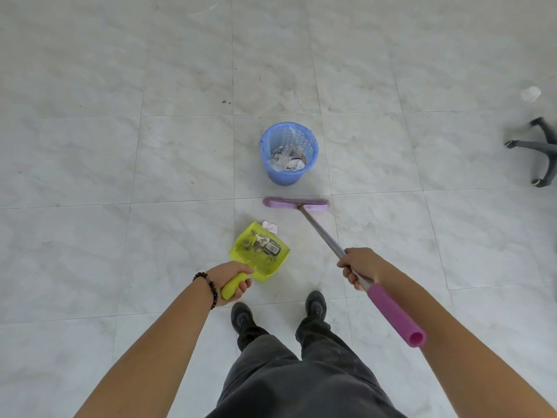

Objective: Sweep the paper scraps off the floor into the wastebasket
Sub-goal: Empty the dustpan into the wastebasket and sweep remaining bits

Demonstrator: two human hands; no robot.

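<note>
A blue wastebasket (272, 173) stands on the tiled floor ahead of me, with paper scraps (287, 158) inside. My left hand (233, 280) grips the handle of a yellow-green dustpan (241, 245) that rests on the floor and holds a dark printed scrap (269, 246). One white paper scrap (269, 227) lies on the floor at the pan's far edge. My right hand (360, 268) holds the metal shaft of a purple broom (297, 203), whose head lies on the floor just in front of the basket.
My two dark shoes (315, 306) stand behind the dustpan. A grey chair base (535, 149) sits at the right edge, and a small white object (531, 93) lies beyond it. Pale marble tiles stretch on all sides.
</note>
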